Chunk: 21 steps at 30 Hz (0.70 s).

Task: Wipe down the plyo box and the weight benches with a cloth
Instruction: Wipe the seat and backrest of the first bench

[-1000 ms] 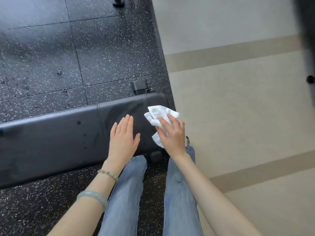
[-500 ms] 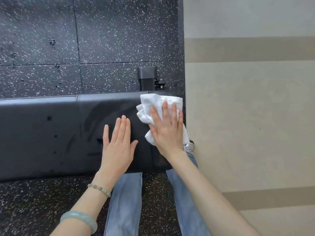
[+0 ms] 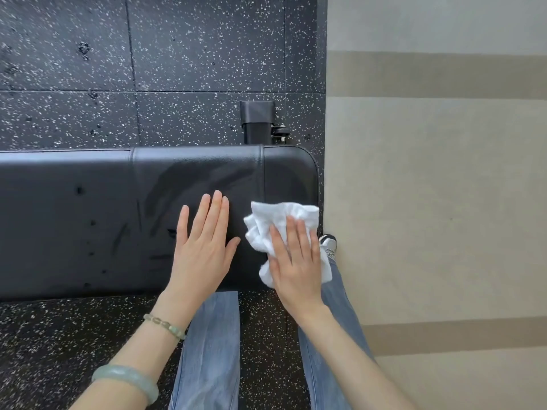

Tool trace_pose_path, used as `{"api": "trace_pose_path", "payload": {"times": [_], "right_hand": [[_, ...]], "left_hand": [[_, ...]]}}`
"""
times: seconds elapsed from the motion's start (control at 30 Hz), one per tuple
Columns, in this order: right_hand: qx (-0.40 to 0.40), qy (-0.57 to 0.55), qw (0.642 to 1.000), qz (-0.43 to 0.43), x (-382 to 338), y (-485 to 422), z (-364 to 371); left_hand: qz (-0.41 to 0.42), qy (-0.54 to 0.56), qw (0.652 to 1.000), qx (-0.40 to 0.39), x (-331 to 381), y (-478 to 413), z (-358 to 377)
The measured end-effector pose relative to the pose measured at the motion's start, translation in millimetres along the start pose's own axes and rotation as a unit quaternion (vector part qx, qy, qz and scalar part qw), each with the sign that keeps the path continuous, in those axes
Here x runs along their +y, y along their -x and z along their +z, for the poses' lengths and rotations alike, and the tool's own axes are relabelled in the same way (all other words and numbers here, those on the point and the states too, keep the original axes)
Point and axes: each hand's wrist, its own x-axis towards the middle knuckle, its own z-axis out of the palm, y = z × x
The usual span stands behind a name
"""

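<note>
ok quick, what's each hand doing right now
Left hand: open, flat on the bench pad, holding nothing.
Right hand: fingers extended, pressing the white cloth flat against the pad.

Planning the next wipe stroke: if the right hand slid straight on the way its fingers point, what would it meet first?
More bare bench pad: the right hand, flat on the white cloth, points toward the pad's far edge; beyond it, probably lower, stands the black frame post.

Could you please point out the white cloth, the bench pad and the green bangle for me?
white cloth (image 3: 268, 224): head view, bunched upper part.
bench pad (image 3: 74, 220): head view, bare top.
green bangle (image 3: 125, 380): head view, band on left wrist.
</note>
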Motion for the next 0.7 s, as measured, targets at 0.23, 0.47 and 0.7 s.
{"api": "trace_pose_path", "payload": {"times": [0.23, 0.47, 0.7], "right_hand": [[0.047, 0.017, 0.999, -0.002, 15, -87, 0], [0.05, 0.02, 0.997, 0.047, 15, -134, 1], [0.006, 0.008, 0.999, 0.052, -7, -5, 0]], "left_hand": [[0.022, 0.007, 1.0, 0.002, -3, 5, 3], [0.02, 0.006, 1.0, -0.006, -3, 8, 3], [0.021, 0.006, 1.0, -0.012, -4, 11, 6]]}}
